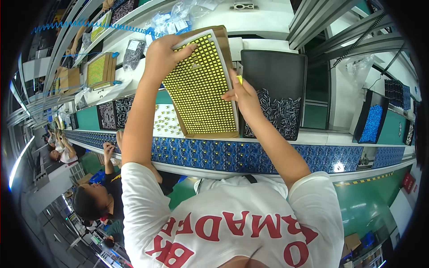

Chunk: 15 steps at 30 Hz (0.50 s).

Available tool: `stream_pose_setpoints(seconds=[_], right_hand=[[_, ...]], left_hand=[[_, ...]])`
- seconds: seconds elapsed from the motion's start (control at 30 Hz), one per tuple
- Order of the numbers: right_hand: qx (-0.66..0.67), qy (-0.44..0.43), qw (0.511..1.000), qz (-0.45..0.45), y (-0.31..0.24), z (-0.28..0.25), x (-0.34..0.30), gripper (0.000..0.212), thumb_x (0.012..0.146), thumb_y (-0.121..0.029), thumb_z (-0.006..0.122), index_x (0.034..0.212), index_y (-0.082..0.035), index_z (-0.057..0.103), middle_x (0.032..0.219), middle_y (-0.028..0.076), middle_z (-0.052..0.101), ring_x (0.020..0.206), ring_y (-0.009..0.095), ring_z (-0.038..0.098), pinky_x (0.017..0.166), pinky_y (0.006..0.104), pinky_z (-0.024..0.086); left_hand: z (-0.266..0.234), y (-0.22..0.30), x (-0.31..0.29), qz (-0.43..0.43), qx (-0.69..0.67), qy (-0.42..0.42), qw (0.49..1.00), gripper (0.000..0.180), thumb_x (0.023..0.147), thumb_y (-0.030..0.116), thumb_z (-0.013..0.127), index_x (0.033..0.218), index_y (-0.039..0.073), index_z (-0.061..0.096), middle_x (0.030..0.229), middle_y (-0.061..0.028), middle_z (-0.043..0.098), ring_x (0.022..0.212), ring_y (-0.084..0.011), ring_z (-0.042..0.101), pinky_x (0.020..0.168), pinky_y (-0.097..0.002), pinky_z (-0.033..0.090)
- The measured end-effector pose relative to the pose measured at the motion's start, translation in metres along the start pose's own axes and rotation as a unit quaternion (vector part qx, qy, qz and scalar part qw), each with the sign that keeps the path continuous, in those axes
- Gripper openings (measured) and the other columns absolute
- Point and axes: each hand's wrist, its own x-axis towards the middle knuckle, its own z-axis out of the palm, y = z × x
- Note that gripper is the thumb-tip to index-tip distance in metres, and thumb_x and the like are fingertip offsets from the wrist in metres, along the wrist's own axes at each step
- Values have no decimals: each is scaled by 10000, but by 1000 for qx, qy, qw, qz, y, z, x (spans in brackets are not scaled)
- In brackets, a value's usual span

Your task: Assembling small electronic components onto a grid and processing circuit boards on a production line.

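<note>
A white foam sheet packed with rows of small yellow square components (203, 89) is tilted up, with a brown cardboard box (222, 36) against its back. My left hand (163, 57) is closed on the upper left corner of the sheet, its thumb lying over the yellow components. My right hand (246, 98) is by the sheet's right edge, with a small yellow component (239, 79) pinched at its fingertips. One finger of that hand reaches onto the face of the sheet. Several loose yellow components (166, 119) are scattered on a white surface to the left.
A black bin (273, 71) of dark cylindrical parts stands right of the sheet. Blue circuit boards (268, 156) line the rail before me. A black bin of blue parts (373, 123) is at far right. Another person (96, 196) sits to my left. Plastic bags (172, 20) lie behind.
</note>
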Motion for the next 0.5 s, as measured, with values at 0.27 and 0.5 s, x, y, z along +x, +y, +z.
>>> stream_pose_setpoints(seconds=[0.27,0.5], right_hand=[[-18,-49,995,91,1,-3,-1,477,1023,-400,420,1269,2,496,1089,109,624,705,172,669,632,291,555],[28,-67,991,110,-19,5,-10,441,1030,-377,399,1267,-12,473,1053,113,636,668,176,668,590,284,557]], left_hand=[[-15,24,-12,13,31,29,999,411,766,440,731,815,33,708,714,-119,642,634,-280,625,576,-375,472],[-25,33,-25,56,76,65,993,444,767,475,717,761,32,693,682,-112,625,597,-284,614,542,-375,468]])
